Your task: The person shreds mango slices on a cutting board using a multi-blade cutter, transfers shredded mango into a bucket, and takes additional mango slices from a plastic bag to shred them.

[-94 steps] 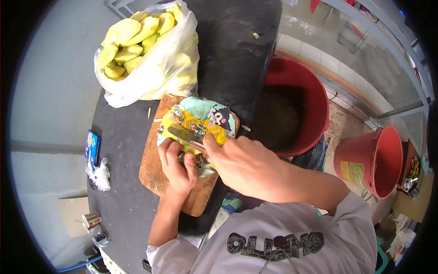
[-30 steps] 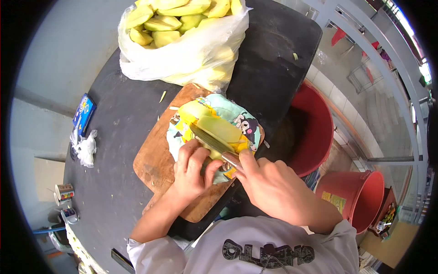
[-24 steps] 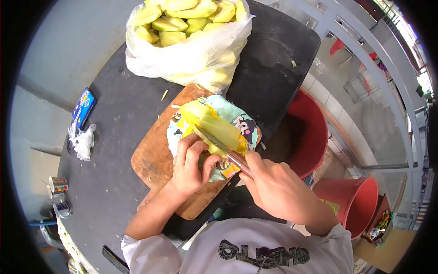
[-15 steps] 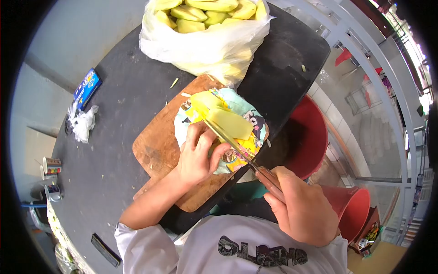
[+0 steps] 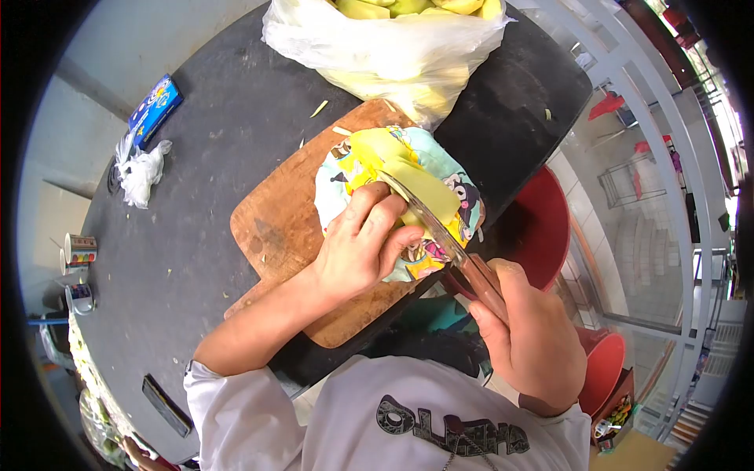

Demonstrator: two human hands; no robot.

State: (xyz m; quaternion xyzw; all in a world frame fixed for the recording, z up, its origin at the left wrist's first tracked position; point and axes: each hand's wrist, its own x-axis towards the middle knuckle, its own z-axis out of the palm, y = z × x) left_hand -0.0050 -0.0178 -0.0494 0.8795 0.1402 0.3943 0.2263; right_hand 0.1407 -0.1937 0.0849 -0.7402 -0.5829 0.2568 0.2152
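Observation:
My right hand (image 5: 538,345) is closed round the wooden handle of a knife (image 5: 485,284). The blade slants up and left, its edge against a pale yellow-green piece of peeled fruit (image 5: 430,188). With curled fingers, my left hand (image 5: 357,247) grips the near side of this fruit, close to the blade; the fingertips are partly hidden. Beneath the fruit lies a cartoon-printed cloth (image 5: 334,200) in light blue and yellow. The cloth rests on a wooden cutting board (image 5: 275,212) with a short handle at its lower left.
A white plastic bag (image 5: 385,55) of peeled fruit stands beyond the board on the dark table (image 5: 196,228). At left are a blue packet (image 5: 155,110), a crumpled bag (image 5: 144,174), cups (image 5: 80,250) and a phone (image 5: 166,405). Red buckets (image 5: 542,228) stand below the right edge.
The camera view has shifted, so the bag sits higher in it. Both hands stay at the fruit; the knife blade now lies a little steeper across it.

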